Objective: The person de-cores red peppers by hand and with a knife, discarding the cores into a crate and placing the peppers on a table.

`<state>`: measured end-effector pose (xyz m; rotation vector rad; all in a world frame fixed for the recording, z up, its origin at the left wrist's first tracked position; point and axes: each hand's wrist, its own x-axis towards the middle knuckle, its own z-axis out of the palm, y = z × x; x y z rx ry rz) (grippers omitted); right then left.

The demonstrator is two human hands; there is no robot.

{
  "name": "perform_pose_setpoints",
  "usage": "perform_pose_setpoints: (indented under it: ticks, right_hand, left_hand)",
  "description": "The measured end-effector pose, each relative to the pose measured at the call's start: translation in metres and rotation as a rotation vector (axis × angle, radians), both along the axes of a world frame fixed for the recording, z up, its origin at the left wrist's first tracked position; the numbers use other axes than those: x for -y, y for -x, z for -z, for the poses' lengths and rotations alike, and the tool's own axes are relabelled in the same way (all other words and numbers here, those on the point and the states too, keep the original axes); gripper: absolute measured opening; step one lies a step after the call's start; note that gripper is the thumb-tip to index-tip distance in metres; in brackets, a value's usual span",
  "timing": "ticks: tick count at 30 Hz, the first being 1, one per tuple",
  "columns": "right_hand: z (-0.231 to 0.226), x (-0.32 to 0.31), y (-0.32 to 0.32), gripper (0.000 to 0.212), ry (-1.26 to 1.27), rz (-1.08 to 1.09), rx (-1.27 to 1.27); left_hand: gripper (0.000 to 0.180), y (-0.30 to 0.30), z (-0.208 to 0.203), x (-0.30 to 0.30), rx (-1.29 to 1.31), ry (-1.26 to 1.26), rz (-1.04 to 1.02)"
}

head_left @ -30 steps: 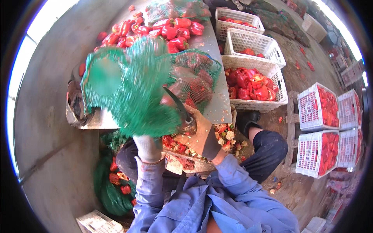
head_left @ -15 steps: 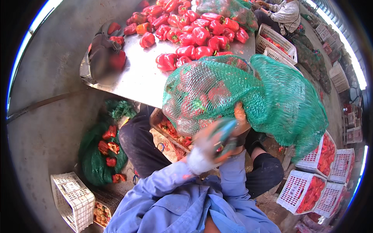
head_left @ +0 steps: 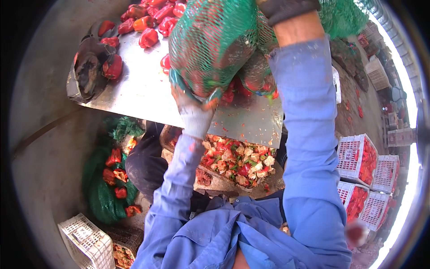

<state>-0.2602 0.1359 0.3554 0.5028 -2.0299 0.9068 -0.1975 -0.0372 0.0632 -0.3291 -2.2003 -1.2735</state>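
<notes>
A bulging green mesh bag full of red bell peppers is raised over the near side of the metal table. My left hand, in a pale-cuffed glove with teal on it, grips the bag's lower end, fingers curled round the netting. My right hand, dark at the wrist, reaches far forward at the bag's right side; its fingers are hidden at the top edge. Loose red bell peppers lie on the table left of the bag, and a few more show under it.
On the table's left corner sits a dark, worn holder. Under the near edge is a bin of pepper scraps. White crates of red pieces stand at right. Left are a green net with cut peppers and a white crate.
The mesh bag has moved from my lap up and forward over the table. My right arm now stretches far forward, and my left hand has shifted to the bag's lower end.
</notes>
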Motion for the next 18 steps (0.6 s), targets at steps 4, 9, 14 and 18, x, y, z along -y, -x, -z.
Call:
perform_pose_setpoints:
  ticks: [4, 9, 14, 18]
  right_hand:
    - [0.030, -0.016, 0.031, 0.026, -0.271, 0.156, -0.091]
    - [0.078, -0.027, 0.052, 0.027, -0.310, 0.160, -0.219]
    - [0.055, -0.035, 0.037, 0.025, -0.311, 0.225, -0.117]
    - [0.053, -0.049, 0.030, 0.024, -0.339, 0.244, -0.037]
  left_hand:
    - [0.112, 0.020, 0.015, 0.005, 0.063, -0.062, 0.038]
    - [0.114, 0.008, 0.028, 0.014, 0.105, 0.103, 0.005]
    - [0.114, 0.014, 0.009, -0.014, -0.024, 0.030, 0.003]
    - [0.108, 0.044, -0.006, -0.035, -0.198, 0.154, -0.110]
